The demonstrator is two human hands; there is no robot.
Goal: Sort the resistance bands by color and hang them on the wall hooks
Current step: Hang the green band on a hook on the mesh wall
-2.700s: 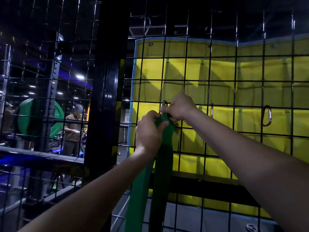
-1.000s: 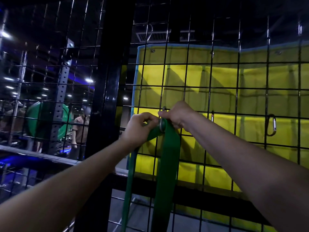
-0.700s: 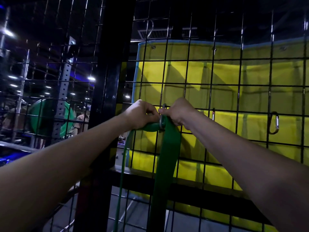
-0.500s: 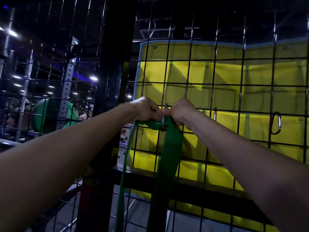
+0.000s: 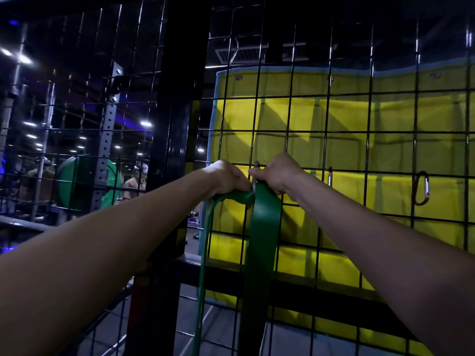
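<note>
Hanging down the black wire grid (image 5: 347, 155): green resistance band (image 5: 262, 240), looped over grey carabiner (image 5: 255, 185) clipped to grid. Left hand (image 5: 227, 177) gripping band's top left of carabiner; right hand (image 5: 279, 173) curled on band right of it.

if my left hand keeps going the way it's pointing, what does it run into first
Probably the metal clip on the wire grid; the left hand, gripping the green band, is already right beside it. Depth is unclear.
</note>
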